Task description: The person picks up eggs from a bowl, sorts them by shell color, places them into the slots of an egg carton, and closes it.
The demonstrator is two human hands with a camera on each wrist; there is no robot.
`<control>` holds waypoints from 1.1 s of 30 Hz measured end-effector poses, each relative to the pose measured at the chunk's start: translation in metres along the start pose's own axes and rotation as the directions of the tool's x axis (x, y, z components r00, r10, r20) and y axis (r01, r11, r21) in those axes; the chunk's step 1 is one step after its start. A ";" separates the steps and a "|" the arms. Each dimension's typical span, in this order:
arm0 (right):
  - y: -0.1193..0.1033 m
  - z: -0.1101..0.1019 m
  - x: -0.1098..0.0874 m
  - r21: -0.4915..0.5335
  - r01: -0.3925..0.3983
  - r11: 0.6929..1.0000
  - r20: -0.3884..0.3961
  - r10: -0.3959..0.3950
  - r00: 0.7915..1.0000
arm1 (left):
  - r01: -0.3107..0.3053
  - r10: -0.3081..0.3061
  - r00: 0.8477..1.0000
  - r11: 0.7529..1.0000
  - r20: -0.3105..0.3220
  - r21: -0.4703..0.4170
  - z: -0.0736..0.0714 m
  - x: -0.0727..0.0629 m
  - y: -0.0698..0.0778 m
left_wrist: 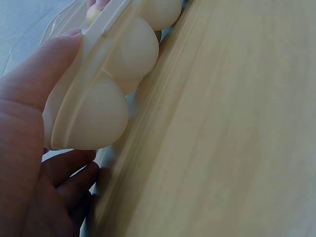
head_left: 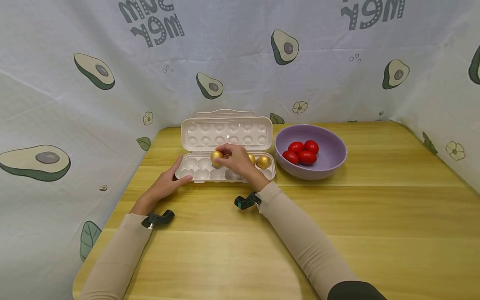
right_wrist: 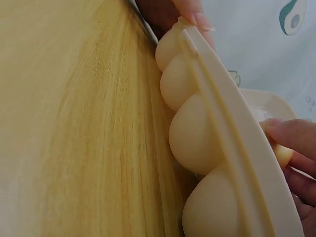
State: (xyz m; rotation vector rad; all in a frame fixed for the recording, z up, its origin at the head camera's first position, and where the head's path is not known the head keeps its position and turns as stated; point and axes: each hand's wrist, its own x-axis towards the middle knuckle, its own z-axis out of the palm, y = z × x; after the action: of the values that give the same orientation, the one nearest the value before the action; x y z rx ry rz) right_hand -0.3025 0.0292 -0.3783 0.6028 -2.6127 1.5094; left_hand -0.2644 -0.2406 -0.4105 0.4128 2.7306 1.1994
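Note:
A cream plastic egg carton (head_left: 204, 181) lies on the table with its lid (head_left: 226, 144) folded back toward the wall. Its left end is held by my left hand (head_left: 163, 186), the thumb on the front rim and the fingers around the end. Between thumb and fingertips, my right hand (head_left: 238, 159) pinches a golden egg (head_left: 216, 157) at a back-row cup near the middle. More golden eggs (head_left: 263, 162) sit in the back row to the right, partly hidden by that hand. The right wrist view shows the pinched egg (right_wrist: 283, 154) behind the carton's rim.
Right of the carton, close to its end, stands a purple bowl (head_left: 331, 156) with several red eggs (head_left: 307, 157) in it. The wooden table (head_left: 375, 216) extends to the right and front. A white avocado-print cloth (head_left: 240, 54) hangs behind and at the sides.

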 end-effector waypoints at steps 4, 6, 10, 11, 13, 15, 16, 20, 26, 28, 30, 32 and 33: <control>-0.001 0.000 0.000 -0.036 -0.003 0.999 0.015 0.004 1.000 | 0.000 0.000 1.000 1.000 0.003 -0.004 0.000 0.000 0.000; -0.001 -0.001 0.000 -0.052 0.001 0.999 0.018 0.000 1.000 | 0.002 -0.002 1.000 1.000 0.004 -0.004 0.000 0.000 -0.001; -0.001 -0.001 -0.001 -0.083 0.010 0.997 0.020 -0.009 1.000 | 0.005 -0.005 1.000 1.000 0.004 -0.004 0.000 0.001 -0.001; -0.001 -0.001 -0.001 -0.090 0.011 0.996 0.021 -0.010 1.000 | 0.005 -0.005 1.000 1.000 0.004 -0.005 0.000 0.001 -0.001; -0.002 -0.001 0.000 -0.098 0.012 0.995 0.020 -0.010 1.000 | 0.006 -0.006 1.000 1.000 0.003 -0.006 0.001 0.001 -0.001; -0.002 -0.001 0.000 -0.102 0.010 0.995 0.017 -0.008 1.000 | 0.006 -0.006 1.000 1.000 0.002 -0.004 0.001 0.001 -0.001; -0.002 -0.001 0.000 -0.102 0.008 0.995 0.015 -0.007 1.000 | 0.007 -0.007 1.000 1.000 0.002 -0.005 0.001 0.001 -0.001; -0.001 0.000 0.000 -0.104 0.001 0.995 0.009 0.000 1.000 | 0.007 -0.007 1.000 1.000 0.003 -0.003 0.000 0.001 -0.001; -0.002 -0.001 0.000 -0.102 -0.006 0.995 0.008 0.007 1.000 | 0.002 -0.002 1.000 1.000 0.003 -0.001 0.000 0.001 -0.001; -0.003 -0.001 0.000 -0.100 -0.011 0.995 0.010 0.012 1.000 | 0.001 -0.001 1.000 1.000 0.002 0.002 0.000 0.001 -0.001; -0.003 -0.001 0.000 -0.099 -0.013 0.995 0.013 0.015 1.000 | 0.002 -0.002 1.000 1.000 0.001 0.006 0.000 0.001 -0.001; -0.004 -0.002 0.000 -0.100 -0.011 0.995 0.017 0.013 1.000 | 0.002 -0.002 1.000 1.000 0.002 0.007 0.000 0.001 0.000; -0.004 -0.002 0.000 -0.099 -0.007 0.995 0.019 0.009 1.000 | 0.002 -0.002 1.000 1.000 0.002 0.007 0.000 0.001 0.000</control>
State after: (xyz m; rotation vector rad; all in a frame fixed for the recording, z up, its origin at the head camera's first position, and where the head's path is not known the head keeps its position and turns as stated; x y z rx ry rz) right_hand -0.3013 0.0291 -0.3741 0.6018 -2.6881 1.3735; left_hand -0.2651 -0.2409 -0.4103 0.4115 2.7334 1.1888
